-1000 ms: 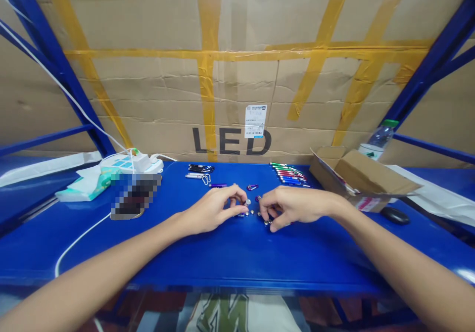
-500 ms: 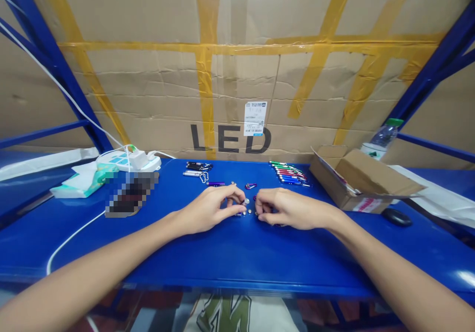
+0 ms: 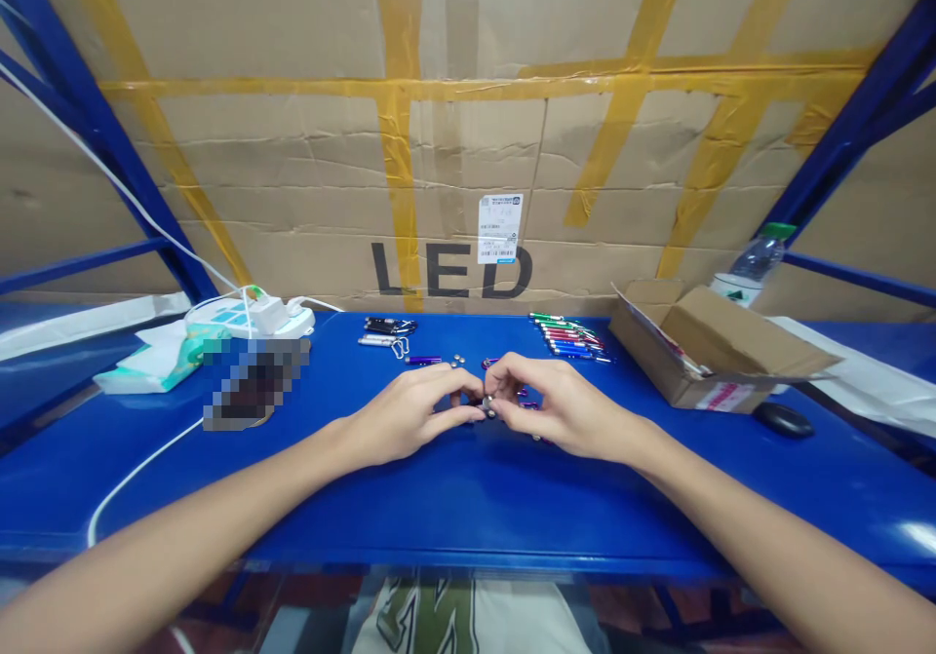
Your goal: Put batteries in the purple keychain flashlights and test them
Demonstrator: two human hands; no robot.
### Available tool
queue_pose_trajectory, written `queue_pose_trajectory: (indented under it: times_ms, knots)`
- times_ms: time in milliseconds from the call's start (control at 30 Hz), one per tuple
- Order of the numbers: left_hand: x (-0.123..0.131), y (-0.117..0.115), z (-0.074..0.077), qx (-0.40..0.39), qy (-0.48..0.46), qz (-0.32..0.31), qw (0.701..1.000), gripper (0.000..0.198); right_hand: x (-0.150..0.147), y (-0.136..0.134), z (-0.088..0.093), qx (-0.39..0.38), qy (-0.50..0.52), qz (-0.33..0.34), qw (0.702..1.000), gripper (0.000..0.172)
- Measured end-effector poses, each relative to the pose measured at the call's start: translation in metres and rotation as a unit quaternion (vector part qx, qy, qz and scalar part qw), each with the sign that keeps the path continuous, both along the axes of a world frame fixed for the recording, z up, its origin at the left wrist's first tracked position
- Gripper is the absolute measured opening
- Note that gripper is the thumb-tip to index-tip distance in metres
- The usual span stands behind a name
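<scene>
My left hand (image 3: pixel 420 408) and my right hand (image 3: pixel 556 403) meet over the blue tabletop, thumb and fingers of each pinched together. A small round silver piece (image 3: pixel 488 403) shows between their fingertips; its exact kind is too small to tell. Beneath the fingertips, other small silver bits lie on the table, partly covered. Several purple metal parts (image 3: pixel 527 404) lie under and behind my right hand. Beyond my left hand rests a purple penlight-like tube (image 3: pixel 423 360), with a few round silver pieces (image 3: pixel 457 361) beside it.
Green, red and blue tubes (image 3: pixel 568 338) lie in a row at the back. Black and silver tubes with carabiner clips (image 3: pixel 387 333) lie back left. An open cardboard box (image 3: pixel 721 347), black mouse (image 3: pixel 783 420) and bottle (image 3: pixel 757 259) stand right; tissues (image 3: pixel 157 357) and a power strip (image 3: pixel 292 321) left.
My right hand has moved left and slightly up, bringing its fingertips against those of my left hand. Purple parts it covered now show. My left hand has stayed nearly in place.
</scene>
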State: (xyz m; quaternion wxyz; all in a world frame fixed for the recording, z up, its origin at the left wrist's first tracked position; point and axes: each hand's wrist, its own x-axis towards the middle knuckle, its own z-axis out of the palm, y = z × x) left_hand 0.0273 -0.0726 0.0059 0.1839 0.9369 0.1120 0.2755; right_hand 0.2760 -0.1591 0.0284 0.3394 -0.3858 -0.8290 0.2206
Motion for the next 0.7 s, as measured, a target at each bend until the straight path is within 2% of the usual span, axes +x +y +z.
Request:
queue_pose_trajectory:
  times_ms: [333,467,600,700]
  knots:
    - [-0.001,0.0025,-0.0008,0.111,-0.051,-0.005,0.993,0.024,-0.0043,-0.0044,-0.0034,0.077,-0.033,-0.012,0.996,0.011]
    - [-0.0009,0.004,-0.0005,0.172,-0.077,-0.005,0.982,0.022,-0.0048,-0.0039,-0.0057,0.134,-0.054,-0.014,0.989,0.012]
    - [-0.0013,0.0037,0.0006,0.174,-0.087,-0.004,0.981,0.02,-0.0053,-0.0033,-0.0085,0.191,-0.085,-0.014,0.978,0.018]
    - [-0.0011,0.0035,0.0011,0.167,-0.094,-0.01,0.981,0.02,-0.0042,-0.0037,-0.007,0.193,-0.087,-0.014,0.977,0.021]
